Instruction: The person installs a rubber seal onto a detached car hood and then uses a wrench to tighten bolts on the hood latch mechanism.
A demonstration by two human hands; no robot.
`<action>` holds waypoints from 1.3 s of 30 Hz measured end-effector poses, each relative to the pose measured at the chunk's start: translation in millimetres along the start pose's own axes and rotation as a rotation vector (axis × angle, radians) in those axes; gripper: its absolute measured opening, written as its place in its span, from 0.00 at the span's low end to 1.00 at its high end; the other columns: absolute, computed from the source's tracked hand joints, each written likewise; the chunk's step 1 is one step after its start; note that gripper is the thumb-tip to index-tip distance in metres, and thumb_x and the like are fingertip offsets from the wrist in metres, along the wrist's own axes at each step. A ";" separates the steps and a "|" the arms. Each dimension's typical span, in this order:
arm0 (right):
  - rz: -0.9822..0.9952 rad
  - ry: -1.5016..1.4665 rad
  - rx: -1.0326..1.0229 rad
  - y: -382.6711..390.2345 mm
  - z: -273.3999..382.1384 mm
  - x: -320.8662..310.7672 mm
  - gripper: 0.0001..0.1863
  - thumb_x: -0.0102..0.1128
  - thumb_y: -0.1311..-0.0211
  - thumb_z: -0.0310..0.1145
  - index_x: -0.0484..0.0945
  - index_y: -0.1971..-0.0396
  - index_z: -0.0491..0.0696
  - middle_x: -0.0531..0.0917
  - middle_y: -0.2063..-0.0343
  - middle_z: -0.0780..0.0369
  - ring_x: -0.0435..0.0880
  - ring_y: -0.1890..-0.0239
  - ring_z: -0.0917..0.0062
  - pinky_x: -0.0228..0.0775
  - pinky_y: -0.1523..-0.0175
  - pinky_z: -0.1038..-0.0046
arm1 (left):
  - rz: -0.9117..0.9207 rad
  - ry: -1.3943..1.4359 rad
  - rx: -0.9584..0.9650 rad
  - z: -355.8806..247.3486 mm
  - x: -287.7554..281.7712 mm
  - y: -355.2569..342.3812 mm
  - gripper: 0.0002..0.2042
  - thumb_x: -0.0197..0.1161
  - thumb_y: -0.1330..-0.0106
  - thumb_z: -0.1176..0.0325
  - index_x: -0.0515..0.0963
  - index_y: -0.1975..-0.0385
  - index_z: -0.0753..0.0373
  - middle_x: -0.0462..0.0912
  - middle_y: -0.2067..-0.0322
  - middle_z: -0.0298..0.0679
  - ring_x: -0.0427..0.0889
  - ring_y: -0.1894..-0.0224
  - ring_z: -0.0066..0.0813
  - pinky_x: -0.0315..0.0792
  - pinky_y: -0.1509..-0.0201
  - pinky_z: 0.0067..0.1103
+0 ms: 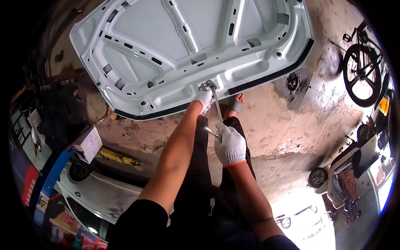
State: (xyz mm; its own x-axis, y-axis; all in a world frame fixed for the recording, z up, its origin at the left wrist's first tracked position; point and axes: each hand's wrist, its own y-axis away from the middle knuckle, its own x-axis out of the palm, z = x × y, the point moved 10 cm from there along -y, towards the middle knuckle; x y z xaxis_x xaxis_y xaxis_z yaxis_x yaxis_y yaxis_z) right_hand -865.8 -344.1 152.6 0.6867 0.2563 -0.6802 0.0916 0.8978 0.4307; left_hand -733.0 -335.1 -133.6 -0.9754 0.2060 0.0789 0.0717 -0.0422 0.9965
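Note:
A white car hood (214,46) lies underside up, with a small metal latch fitting (207,85) at its near edge. My left hand (202,101), in a white knit glove, is closed at that fitting, its fingertips partly hidden. A long metal rod tool (218,109) runs from the fitting down to my gloved right hand (229,144), whose fingers are wrapped round it. A second short metal bar (212,132) sticks out leftward from the same fist; whether it joins the rod I cannot tell.
My foot (236,103) is below the hood's edge on stained concrete (266,121). A bicycle (361,79) and white scooter (346,173) stand right. At lower left are a white car (96,196), a yellow bar (117,157) and a white box (87,144) beside a blue frame (54,164).

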 end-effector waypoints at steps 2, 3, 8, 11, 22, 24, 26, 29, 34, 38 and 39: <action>0.017 -0.025 0.023 1.8 -4.2 3.5 0.13 0.60 0.43 0.30 0.80 0.57 0.51 0.81 0.76 0.55 0.83 0.73 0.57 0.75 0.67 0.57 | -0.092 -0.170 -0.003 1.5 -8.5 -8.7 0.17 0.54 0.33 0.52 0.71 0.81 0.53 0.67 0.88 0.32 0.60 0.91 0.25 0.49 0.87 0.28; 0.025 -0.037 0.032 1.5 -5.0 4.8 0.13 0.60 0.43 0.30 0.80 0.57 0.51 0.81 0.76 0.55 0.84 0.73 0.57 0.75 0.67 0.57 | -0.138 -0.256 -0.002 -4.9 -11.4 -3.7 0.16 0.54 0.34 0.53 0.72 0.80 0.55 0.68 0.88 0.34 0.61 0.91 0.27 0.51 0.87 0.29; 0.080 0.035 0.121 -2.0 -16.7 17.3 0.10 0.61 0.44 0.32 0.80 0.62 0.50 0.82 0.76 0.55 0.84 0.74 0.58 0.75 0.69 0.58 | -0.211 -0.495 0.004 -9.6 -7.5 -19.4 0.17 0.51 0.34 0.56 0.75 0.79 0.63 0.73 0.85 0.41 0.71 0.86 0.36 0.60 0.82 0.36; 0.093 0.065 0.092 -8.1 -15.6 19.2 0.08 0.61 0.44 0.32 0.79 0.64 0.50 0.82 0.76 0.55 0.84 0.74 0.58 0.75 0.70 0.58 | -0.257 -0.582 0.097 9.5 -24.3 -92.7 0.18 0.51 0.35 0.56 0.77 0.77 0.64 0.74 0.84 0.43 0.73 0.84 0.39 0.63 0.80 0.38; 0.079 0.159 0.033 -20.2 -7.8 29.8 0.08 0.63 0.47 0.33 0.77 0.67 0.49 0.81 0.77 0.57 0.84 0.76 0.59 0.74 0.72 0.60 | -0.137 -0.520 0.079 -12.5 -21.6 -71.0 0.17 0.51 0.36 0.57 0.76 0.78 0.63 0.75 0.83 0.43 0.74 0.83 0.37 0.64 0.80 0.36; 0.100 0.183 0.037 -20.1 -6.7 35.2 0.08 0.63 0.47 0.34 0.77 0.68 0.49 0.82 0.77 0.57 0.84 0.76 0.60 0.74 0.72 0.60 | -0.104 -0.449 0.018 -9.6 -21.6 -65.5 0.15 0.51 0.36 0.56 0.72 0.81 0.59 0.72 0.85 0.38 0.70 0.85 0.33 0.61 0.82 0.33; 0.131 0.182 0.053 -22.9 -3.3 36.4 0.09 0.64 0.46 0.35 0.77 0.68 0.49 0.82 0.77 0.57 0.85 0.75 0.61 0.74 0.72 0.61 | -0.084 -0.430 -0.081 -5.9 -17.8 -57.8 0.14 0.54 0.36 0.54 0.71 0.79 0.53 0.64 0.87 0.32 0.61 0.88 0.27 0.53 0.85 0.31; 0.121 0.178 0.074 -27.9 -4.3 38.2 0.10 0.63 0.46 0.36 0.77 0.67 0.48 0.83 0.76 0.56 0.85 0.75 0.60 0.75 0.72 0.62 | -0.113 -0.473 -0.112 -18.1 -16.2 -38.8 0.13 0.54 0.37 0.53 0.70 0.78 0.52 0.64 0.86 0.31 0.61 0.88 0.27 0.53 0.85 0.30; 0.159 0.180 0.112 -43.0 -7.7 31.0 0.10 0.61 0.45 0.34 0.77 0.65 0.46 0.84 0.73 0.54 0.87 0.74 0.59 0.77 0.71 0.61 | -0.045 -0.447 -0.095 -15.0 -21.0 -56.6 0.18 0.55 0.31 0.49 0.69 0.79 0.53 0.68 0.83 0.30 0.63 0.88 0.21 0.53 0.86 0.23; 0.139 0.169 0.147 -60.0 -13.9 23.6 0.10 0.60 0.41 0.37 0.76 0.65 0.46 0.83 0.74 0.54 0.86 0.72 0.57 0.76 0.69 0.56 | -0.115 -0.354 0.024 -24.5 -28.0 -45.8 0.19 0.58 0.32 0.47 0.73 0.78 0.54 0.70 0.84 0.31 0.64 0.89 0.22 0.56 0.86 0.24; 0.137 0.164 0.147 -65.7 -12.4 18.5 0.11 0.60 0.40 0.39 0.75 0.67 0.47 0.83 0.75 0.54 0.85 0.72 0.56 0.76 0.69 0.55 | -0.139 -0.302 0.087 -25.5 -32.6 -41.4 0.19 0.59 0.33 0.46 0.73 0.79 0.54 0.69 0.85 0.31 0.64 0.89 0.23 0.57 0.86 0.24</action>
State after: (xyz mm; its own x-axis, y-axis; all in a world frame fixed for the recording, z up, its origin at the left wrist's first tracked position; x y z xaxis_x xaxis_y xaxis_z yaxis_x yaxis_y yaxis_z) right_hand -868.0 -393.9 104.3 0.5749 0.4376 -0.6914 0.1176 0.7920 0.5990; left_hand -709.5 -365.1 -178.1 -0.8723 0.4845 -0.0661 -0.0272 0.0870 0.9958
